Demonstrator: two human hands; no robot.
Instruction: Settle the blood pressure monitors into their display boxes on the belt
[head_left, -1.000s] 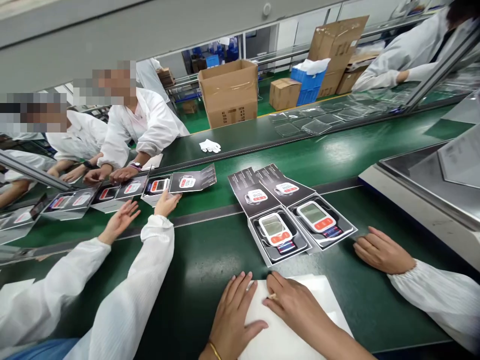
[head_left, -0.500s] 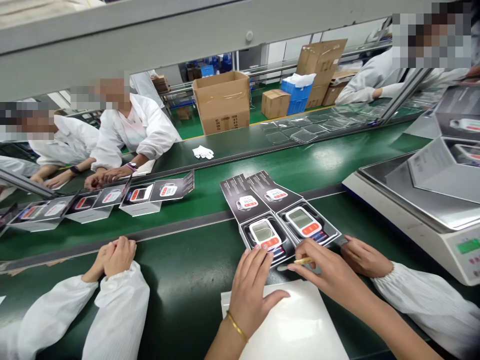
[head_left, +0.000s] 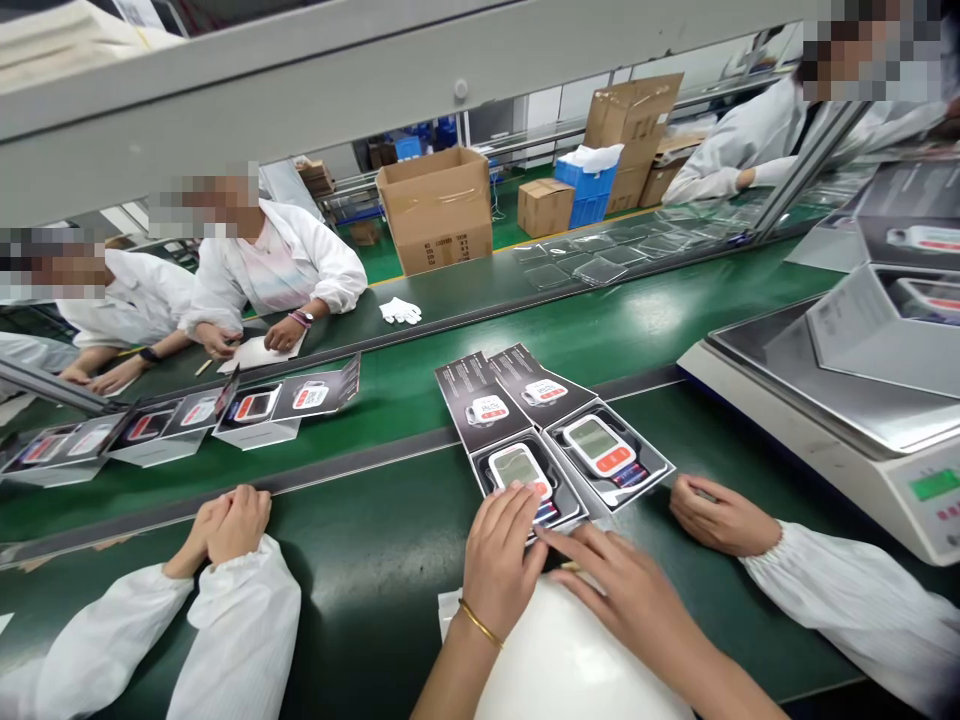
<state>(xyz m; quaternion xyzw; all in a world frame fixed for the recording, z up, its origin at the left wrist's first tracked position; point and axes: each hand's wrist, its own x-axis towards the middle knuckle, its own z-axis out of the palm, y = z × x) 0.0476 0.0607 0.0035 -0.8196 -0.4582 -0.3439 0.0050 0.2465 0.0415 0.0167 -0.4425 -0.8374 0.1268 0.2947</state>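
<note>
My left hand [head_left: 501,550] lies with extended fingers over the near part of the left open box [head_left: 480,462] and its white blood pressure monitor [head_left: 517,467]. Its thumb is beside the box's near edge. My right hand [head_left: 626,575] is bent at that same edge, index finger touching or almost touching the near corner. A small yellowish stick-like piece [head_left: 571,566] shows between its thumb and fingers, mostly hidden. Beside it, the right open box [head_left: 660,468] holds another monitor [head_left: 598,445] with batteries. Glossy white sheets [head_left: 577,650] lie beneath my hands.
A co-worker's hand [head_left: 724,515] rests right of the boxes, before a scale [head_left: 847,440] carrying boxes. Another person's clasped hands [head_left: 229,525] are at left. Open boxes [head_left: 259,430] stand on the green conveyor [head_left: 405,385]. Clear plastic pieces [head_left: 600,270] and a white glove [head_left: 400,311] lie across it.
My right hand has moved left and toward me, from the right box to the left box's near edge. My left thumb has drawn in toward the box. The co-worker's right-side hand shifted slightly left.
</note>
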